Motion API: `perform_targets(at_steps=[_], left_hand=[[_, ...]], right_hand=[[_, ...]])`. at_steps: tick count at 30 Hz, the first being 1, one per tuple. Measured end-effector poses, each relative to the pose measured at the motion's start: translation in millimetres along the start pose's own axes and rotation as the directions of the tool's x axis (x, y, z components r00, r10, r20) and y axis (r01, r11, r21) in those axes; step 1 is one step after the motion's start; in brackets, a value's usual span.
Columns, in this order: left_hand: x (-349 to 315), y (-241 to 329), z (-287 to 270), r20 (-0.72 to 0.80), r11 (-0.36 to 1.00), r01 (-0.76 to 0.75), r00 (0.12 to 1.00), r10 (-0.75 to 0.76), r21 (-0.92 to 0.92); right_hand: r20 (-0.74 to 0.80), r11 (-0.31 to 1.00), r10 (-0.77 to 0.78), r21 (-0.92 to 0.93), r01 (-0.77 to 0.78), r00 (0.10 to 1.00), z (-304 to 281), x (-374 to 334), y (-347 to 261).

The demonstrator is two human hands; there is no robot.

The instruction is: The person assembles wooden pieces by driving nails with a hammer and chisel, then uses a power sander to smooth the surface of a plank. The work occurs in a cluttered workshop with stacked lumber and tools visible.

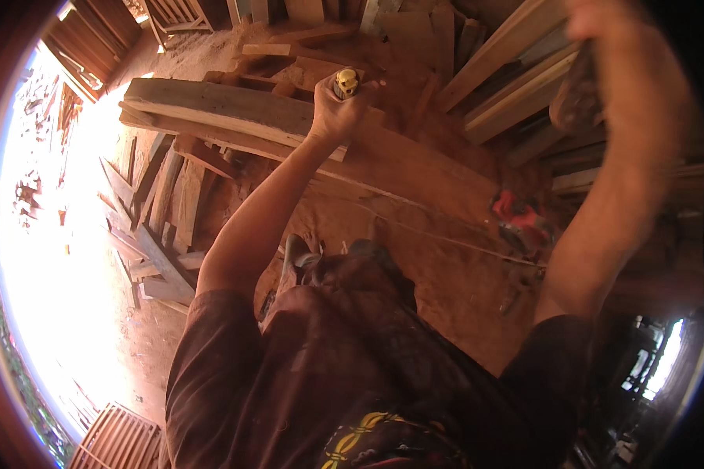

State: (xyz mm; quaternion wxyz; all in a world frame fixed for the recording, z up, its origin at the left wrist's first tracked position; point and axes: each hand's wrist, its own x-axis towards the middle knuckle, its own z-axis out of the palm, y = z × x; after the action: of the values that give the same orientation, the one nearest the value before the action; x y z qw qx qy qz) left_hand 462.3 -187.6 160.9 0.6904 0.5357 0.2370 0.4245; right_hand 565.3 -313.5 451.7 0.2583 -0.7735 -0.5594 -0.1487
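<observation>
My left hand (338, 117) is wrapped round an upright chisel with a yellow handle end (346, 81). Its blade is hidden below the fist, over a thick timber beam (227, 107). Raised at the upper right, my right hand (590, 22) is closed on a dark mallet (577, 94), whose head hangs below it. Motion smears the right arm and the mallet. The beam lies across other planks in front of my legs.
A red and black power tool (520, 219) sits at the right end of a wide board (422, 164). Stacked planks (524, 90) fill the far right. Offcuts (164, 262) lie at the left, and a slatted wooden piece (117, 439) stands at the lower left.
</observation>
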Motion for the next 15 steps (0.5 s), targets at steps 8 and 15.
perform_targets(at_steps=[8,15], left_hand=[[-2.7,-24.2,-11.2,0.020,0.996,-0.044,0.999,0.046,-0.083],[-1.6,13.4,-17.1,-0.045,0.951,-0.108,0.991,0.126,0.288]], right_hand=[[0.544,0.996,-0.066,0.083,0.024,0.837,127.5,-54.1,41.5],[0.526,0.973,0.116,0.112,-0.204,0.843,117.7,-81.5,93.9]])
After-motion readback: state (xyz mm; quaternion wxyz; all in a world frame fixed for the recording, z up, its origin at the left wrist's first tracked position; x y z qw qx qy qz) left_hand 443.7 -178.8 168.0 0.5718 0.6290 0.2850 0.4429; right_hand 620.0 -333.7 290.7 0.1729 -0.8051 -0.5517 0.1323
